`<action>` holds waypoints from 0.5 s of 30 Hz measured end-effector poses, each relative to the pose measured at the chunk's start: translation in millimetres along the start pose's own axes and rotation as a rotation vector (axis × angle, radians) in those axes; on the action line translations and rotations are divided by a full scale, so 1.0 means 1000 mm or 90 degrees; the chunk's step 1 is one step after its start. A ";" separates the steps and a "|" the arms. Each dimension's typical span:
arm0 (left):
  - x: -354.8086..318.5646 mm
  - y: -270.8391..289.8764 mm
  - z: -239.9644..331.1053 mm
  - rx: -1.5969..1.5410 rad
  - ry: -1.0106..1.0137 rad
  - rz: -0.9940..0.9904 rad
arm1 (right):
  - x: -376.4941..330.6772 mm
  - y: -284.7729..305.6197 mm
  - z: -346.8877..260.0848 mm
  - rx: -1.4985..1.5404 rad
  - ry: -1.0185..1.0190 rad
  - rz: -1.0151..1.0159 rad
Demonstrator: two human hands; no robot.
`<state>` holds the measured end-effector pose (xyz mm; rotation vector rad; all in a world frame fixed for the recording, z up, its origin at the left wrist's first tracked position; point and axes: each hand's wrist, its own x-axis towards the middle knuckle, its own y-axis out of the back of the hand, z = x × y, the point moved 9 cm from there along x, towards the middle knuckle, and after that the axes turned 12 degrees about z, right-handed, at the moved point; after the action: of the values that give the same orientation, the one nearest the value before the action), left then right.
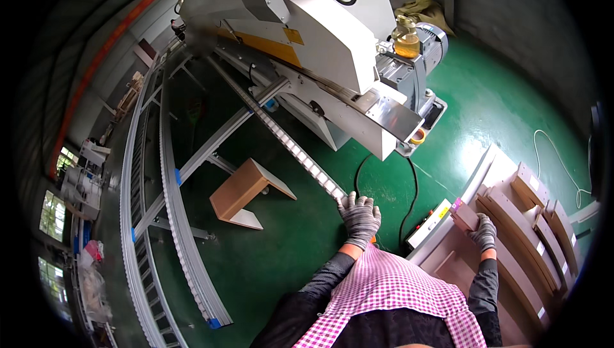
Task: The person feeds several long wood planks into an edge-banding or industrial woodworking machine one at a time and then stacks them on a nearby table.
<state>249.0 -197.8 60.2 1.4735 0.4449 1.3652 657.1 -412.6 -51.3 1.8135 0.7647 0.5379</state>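
My left hand [360,218], in a grey striped glove, lies over the near end of a narrow roller rail [300,154]. Its fingers are spread and seem to touch the rail; nothing shows in its grasp. On the right, my right hand [484,234], gloved the same way, is closed around the end of a brown board [464,216] with a small pink mark. That board lies beside several stacked brown boards [517,236] with white labels. Part of the held board is hidden behind the fingers.
A large white machine [332,35] stands ahead, with a bottle of yellow liquid [407,40] by its motor [433,44]. Metal roller tracks [173,214] run along the left. An angled brown panel piece [233,191] sits below the frame. A black cable [416,185] crosses the green floor.
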 end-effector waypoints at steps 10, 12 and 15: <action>0.003 0.008 0.006 -0.014 -0.010 0.010 | -0.004 0.010 0.001 0.021 -0.036 0.017; 0.003 0.008 0.007 -0.017 -0.012 0.013 | -0.003 0.008 0.001 0.011 -0.036 0.007; 0.002 0.007 0.006 -0.016 -0.013 0.019 | -0.002 0.007 0.003 0.003 -0.041 -0.011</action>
<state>252.0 -201.2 68.4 1.4778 0.3929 1.3735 658.9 -417.5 -46.2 1.8181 0.7380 0.4641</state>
